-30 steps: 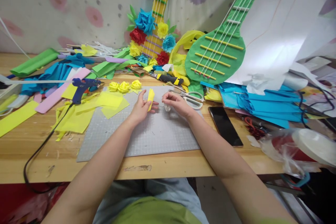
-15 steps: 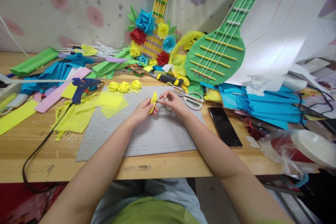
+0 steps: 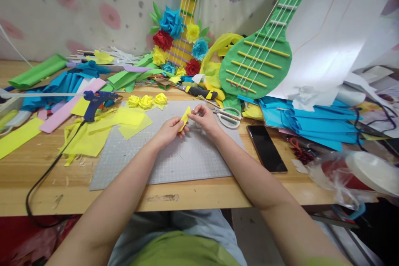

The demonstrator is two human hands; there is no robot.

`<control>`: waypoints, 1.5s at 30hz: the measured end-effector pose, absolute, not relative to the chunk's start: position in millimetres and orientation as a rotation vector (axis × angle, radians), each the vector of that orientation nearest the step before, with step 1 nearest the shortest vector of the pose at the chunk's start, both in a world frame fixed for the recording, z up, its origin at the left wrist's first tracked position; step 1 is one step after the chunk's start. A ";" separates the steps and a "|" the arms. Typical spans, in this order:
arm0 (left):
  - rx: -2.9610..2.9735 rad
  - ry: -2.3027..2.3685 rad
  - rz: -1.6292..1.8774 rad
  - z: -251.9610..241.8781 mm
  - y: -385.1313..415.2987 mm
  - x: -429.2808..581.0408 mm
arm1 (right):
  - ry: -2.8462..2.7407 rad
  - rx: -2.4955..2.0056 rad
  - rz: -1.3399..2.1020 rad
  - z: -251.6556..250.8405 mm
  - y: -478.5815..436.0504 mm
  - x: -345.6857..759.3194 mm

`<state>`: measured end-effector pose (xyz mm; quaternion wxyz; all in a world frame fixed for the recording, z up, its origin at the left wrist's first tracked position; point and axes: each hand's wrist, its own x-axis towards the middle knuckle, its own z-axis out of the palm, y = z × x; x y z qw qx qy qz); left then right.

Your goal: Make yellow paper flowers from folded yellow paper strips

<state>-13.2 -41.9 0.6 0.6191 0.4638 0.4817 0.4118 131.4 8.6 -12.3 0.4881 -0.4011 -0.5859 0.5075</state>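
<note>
A small folded piece of yellow paper point(image 3: 185, 119) is pinched between the thumb and fingers of my left hand point(image 3: 171, 131), above the grey cutting mat point(image 3: 124, 170). My right hand point(image 3: 204, 119) is closed, its thumb and fingertips at the paper's upper right edge. Just right of that hand lie scissors with white handles point(image 3: 230, 118), partly hidden by it. Several yellow paper flowers point(image 3: 146, 101) sit in a row at the mat's back edge. Flat yellow paper sheets point(image 3: 129, 117) overlap the mat's left side.
To the left a blue glue gun point(image 3: 93, 104) trails a black cord. A black phone point(image 3: 267, 149) lies right of the mat. Behind stand a green paper instrument point(image 3: 255, 66) and a yellow one point(image 3: 190, 4) with flowers. Blue paper point(image 3: 311, 122) and a utility knife point(image 3: 201, 92) lie nearby.
My right fingertips have come onto the edge of the yellow paper, where a small gap showed before. The paper is tilted slightly more to the right; the view has shifted a little.
</note>
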 end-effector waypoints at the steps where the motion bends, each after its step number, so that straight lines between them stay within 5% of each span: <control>1: 1.054 1.125 0.946 0.6 -41.7 -12.8 | -1.424 -0.977 1.226 -12.3 9.2 131.5; 10: 0.836 1.166 1.135 -1.7 -36.5 -14.3 | -1.685 -0.979 1.318 -3.3 4.1 137.8; 16: 0.895 1.226 1.164 -3.8 -36.0 -15.9 | -1.984 -0.882 1.058 -1.7 1.1 138.0; 45: 1.188 1.287 1.109 -15.1 -33.7 -19.6 | -1.998 -0.901 1.071 -2.9 4.1 142.3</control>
